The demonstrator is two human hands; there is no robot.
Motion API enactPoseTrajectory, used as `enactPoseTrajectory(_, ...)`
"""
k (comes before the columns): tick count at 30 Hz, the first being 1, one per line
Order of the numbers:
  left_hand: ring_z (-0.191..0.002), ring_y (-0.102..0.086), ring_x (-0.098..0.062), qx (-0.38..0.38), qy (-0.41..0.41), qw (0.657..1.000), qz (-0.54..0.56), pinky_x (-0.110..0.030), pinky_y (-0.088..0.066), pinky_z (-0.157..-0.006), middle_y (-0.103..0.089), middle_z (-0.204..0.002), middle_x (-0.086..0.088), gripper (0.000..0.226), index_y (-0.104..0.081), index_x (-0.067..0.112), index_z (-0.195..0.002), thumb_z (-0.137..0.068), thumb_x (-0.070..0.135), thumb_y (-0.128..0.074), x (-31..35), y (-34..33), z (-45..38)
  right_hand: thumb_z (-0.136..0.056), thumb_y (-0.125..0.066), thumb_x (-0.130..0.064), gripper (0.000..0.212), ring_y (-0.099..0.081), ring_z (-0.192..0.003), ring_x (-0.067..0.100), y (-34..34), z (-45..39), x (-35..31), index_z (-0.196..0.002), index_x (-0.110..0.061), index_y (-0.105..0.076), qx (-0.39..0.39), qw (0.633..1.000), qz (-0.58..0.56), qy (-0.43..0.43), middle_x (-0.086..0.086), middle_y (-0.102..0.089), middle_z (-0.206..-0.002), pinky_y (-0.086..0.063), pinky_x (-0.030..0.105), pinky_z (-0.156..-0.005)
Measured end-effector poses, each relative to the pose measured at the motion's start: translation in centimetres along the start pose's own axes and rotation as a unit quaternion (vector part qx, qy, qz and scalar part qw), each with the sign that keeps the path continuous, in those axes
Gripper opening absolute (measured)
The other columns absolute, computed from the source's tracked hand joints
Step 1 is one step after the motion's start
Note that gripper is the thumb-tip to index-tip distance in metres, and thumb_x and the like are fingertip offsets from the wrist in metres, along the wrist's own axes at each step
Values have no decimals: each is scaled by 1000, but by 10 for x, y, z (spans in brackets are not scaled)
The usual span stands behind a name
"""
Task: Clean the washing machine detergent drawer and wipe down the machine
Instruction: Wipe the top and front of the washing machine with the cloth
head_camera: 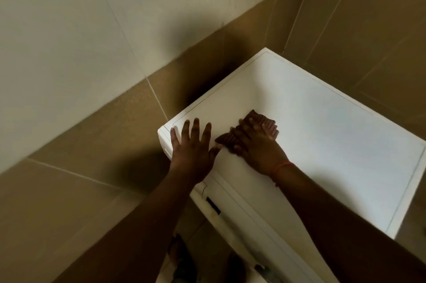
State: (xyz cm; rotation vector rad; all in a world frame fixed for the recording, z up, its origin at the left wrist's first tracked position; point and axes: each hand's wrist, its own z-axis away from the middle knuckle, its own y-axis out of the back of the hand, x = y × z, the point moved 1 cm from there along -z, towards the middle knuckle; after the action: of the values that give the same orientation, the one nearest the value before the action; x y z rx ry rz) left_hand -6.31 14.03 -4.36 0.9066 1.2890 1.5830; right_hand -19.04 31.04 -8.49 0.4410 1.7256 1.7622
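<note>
The right hand [255,144] is pressing a brown cloth [260,124] flat on the washing machine [322,132] top; the left hand [191,144] is lying spread and released near the corner. Risk: missed edges, cloth slipping under uneven pressure.

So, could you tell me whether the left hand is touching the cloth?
Cannot tell: in the head view, the left hand thumb tip reaches the cloth edge, blurred there.

At frame centre, our left hand [192,146] lies flat with fingers spread, our right hand [255,144] pressing palm-down beside it.
</note>
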Motion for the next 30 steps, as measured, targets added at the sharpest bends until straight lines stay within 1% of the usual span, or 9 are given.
enactPoseTrajectory(3, -151, 8, -34, 10, 24, 1000, -10, -62, 1, -118, 8, -165, -10, 73, 9, 27, -155, -95, 65, -4, 1, 1, 16, -101, -26, -48, 57, -10, -150, 32, 4, 12, -11, -153, -24, -28, 29, 994, -5, -107, 7, -23, -161, -11, 55, -120)
enactPoseTrajectory(7, -151, 8, -35, 21, 36, 999, -16, -63, -3, -118, 5, -165, -12, 71, 6, 23, -156, -98, 61, -11, -3, 2, 38, -100, -25, -51, 57, -22, -147, 34, -8, 35, -43, -149, -24, -35, -2, 995, 41, 94, 9, -34, -156, -20, 59, -116)
enactPoseTrajectory(10, -151, 6, -35, 32, 68, 997, -2, -63, 2, -117, 2, -165, -12, 70, 4, 24, -156, -97, 62, -2, -9, 5, 54, -98, -22, -50, 59, -20, -148, 34, -5, 46, -40, -149, -23, -36, 18, 1000, 6, -17, 10, -33, -156, -15, 56, -118)
enactPoseTrajectory(14, -151, 4, -35, 31, 95, 995, 21, -63, 2, -117, 2, -165, -12, 73, 6, 26, -156, -94, 65, 4, -21, 7, 74, -100, -23, -53, 55, -21, -148, 30, -21, 75, -62, -148, -29, -36, -13, 990, 36, 133, 5, -34, -156, -17, 55, -118)
enactPoseTrajectory(18, -151, 0, -35, 37, 130, 990, 42, -63, -1, -118, -6, -164, -14, 79, 1, 26, -156, -88, 66, 7, -38, 7, 88, -99, -22, -53, 56, -21, -147, 32, -20, 80, -68, -149, -29, -35, 8, 999, 18, 39, 7, -31, -157, -17, 56, -118)
enactPoseTrajectory(21, -151, -1, -35, 33, 137, 989, 48, -64, -2, -117, -6, -164, -14, 80, 1, 26, -155, -87, 67, 10, -48, 3, 92, -100, -26, -53, 55, -24, -147, 32, -24, 77, -92, -149, -30, -34, 0, 992, 35, 122, 6, -32, -157, -22, 58, -116)
enactPoseTrajectory(25, -151, -1, -36, 27, 132, 990, 43, -64, -3, -117, -5, -164, -14, 77, 4, 24, -155, -90, 65, 5, -61, -2, 91, -99, -26, -52, 57, -21, -147, 35, -22, 45, -103, -150, -27, -33, 26, 999, 22, 28, 10, -32, -156, -19, 58, -116)
enactPoseTrajectory(28, -151, -1, -35, 32, 127, 990, 44, -64, -3, -117, -5, -164, -14, 72, 6, 23, -154, -94, 63, -2, -72, -7, 90, -99, -31, -49, 54, -25, -145, 37, -23, 34, -130, -149, -29, -33, 8, 991, 38, 129, 11, -33, -156, -22, 60, -115)
enactPoseTrajectory(30, -151, 0, -35, 27, 125, 991, 47, -64, -1, -117, -4, -164, -13, 71, 9, 23, -153, -96, 63, -6, -81, -9, 87, -99, -23, -49, 56, -19, -148, 35, -19, 15, -129, -151, -28, -30, -7, 993, 38, 108, 10, -30, -158, -21, 59, -116)
